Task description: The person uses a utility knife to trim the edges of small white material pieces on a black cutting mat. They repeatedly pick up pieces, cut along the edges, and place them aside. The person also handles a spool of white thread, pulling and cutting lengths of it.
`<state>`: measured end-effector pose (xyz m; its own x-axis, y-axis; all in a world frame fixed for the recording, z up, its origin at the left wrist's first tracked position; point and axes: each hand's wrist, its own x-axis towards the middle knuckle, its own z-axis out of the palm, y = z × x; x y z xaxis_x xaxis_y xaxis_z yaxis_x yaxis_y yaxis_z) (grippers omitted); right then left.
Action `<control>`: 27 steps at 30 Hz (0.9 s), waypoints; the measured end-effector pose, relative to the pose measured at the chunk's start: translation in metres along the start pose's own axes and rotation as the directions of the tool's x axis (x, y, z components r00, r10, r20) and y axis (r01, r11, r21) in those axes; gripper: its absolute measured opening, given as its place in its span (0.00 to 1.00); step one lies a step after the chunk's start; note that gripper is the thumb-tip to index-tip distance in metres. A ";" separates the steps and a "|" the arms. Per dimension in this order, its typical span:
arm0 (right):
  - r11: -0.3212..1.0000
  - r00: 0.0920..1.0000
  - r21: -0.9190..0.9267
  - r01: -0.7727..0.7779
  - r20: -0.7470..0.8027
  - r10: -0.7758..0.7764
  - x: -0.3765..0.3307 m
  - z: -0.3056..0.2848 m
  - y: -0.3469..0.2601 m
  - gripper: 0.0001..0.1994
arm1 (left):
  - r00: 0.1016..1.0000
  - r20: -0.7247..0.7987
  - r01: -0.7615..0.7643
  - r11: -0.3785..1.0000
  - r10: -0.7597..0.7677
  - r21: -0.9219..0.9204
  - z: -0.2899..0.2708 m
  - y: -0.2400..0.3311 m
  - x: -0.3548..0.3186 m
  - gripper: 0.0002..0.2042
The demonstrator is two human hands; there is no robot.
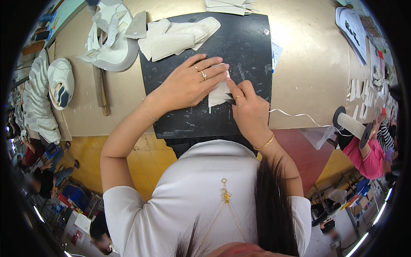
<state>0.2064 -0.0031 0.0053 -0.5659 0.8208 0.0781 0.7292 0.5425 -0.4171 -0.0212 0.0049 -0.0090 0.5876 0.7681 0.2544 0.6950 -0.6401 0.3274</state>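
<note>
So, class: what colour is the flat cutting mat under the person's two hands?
Black, scuffed with pale marks: the flat cutting mat, best seen in the head view.

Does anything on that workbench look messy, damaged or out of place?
Nothing looks spilled or broken. The black mat is scuffed with pale marks, and the white cut pieces at its far edge lie loosely overlapped, not stacked.

The tan board surface carried a scuffed black rectangular cutting mat, a heap of white shoe-upper pieces, a wooden-handled tool and a white tape spool.
</note>
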 end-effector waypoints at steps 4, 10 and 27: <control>0.992 0.999 0.123 -0.005 -0.033 0.009 0.001 -0.008 0.008 0.26 | 0.994 -0.029 0.104 0.994 -0.103 0.039 -0.001 0.007 -0.004 0.19; 0.994 0.998 0.094 0.057 0.036 -0.060 -0.005 -0.016 0.017 0.26 | 0.991 -0.050 0.127 0.983 -0.122 0.129 0.001 0.013 -0.006 0.20; 0.994 0.994 0.048 0.101 0.043 -0.103 -0.015 -0.013 0.026 0.28 | 0.993 0.027 0.104 0.972 -0.112 0.211 0.004 0.017 -0.008 0.26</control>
<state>0.2384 0.0007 0.0047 -0.6537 0.7523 0.0820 0.6491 0.6132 -0.4502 -0.0130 -0.0121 -0.0094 0.5169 0.8344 0.1912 0.8242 -0.5455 0.1522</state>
